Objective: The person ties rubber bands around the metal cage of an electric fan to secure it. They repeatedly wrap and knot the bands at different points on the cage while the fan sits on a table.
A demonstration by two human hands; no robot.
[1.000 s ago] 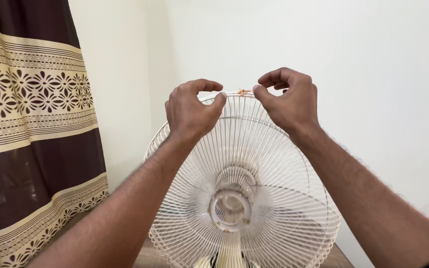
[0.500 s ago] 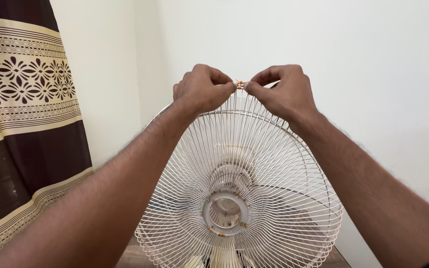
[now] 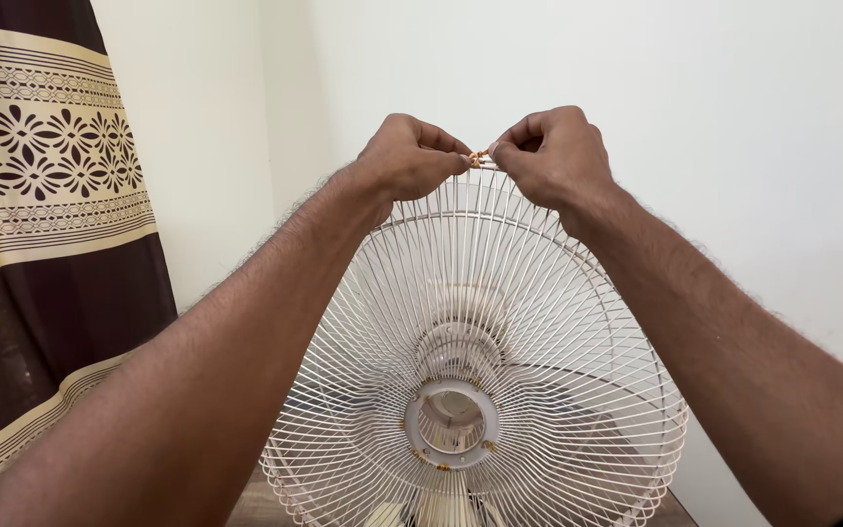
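Observation:
A white wire fan guard (image 3: 480, 351) stands upright in front of me, with the fan's hub ring (image 3: 451, 422) low in the middle. My left hand (image 3: 407, 156) and my right hand (image 3: 550, 156) both pinch the top of the guard's rim. Between their fingertips sits a small rusty orange clip (image 3: 478, 158) on the rim. Both sets of fingers are closed on that rim spot. The fan's base is mostly hidden at the bottom edge.
A dark brown and cream patterned curtain (image 3: 41, 224) hangs at the left. A plain pale wall (image 3: 714, 127) stands close behind the fan. A strip of brown wooden surface (image 3: 256, 503) shows under the guard.
My two hands have come closer together at the top of the rim. The view has shifted so the fan sits slightly more to the right and closer.

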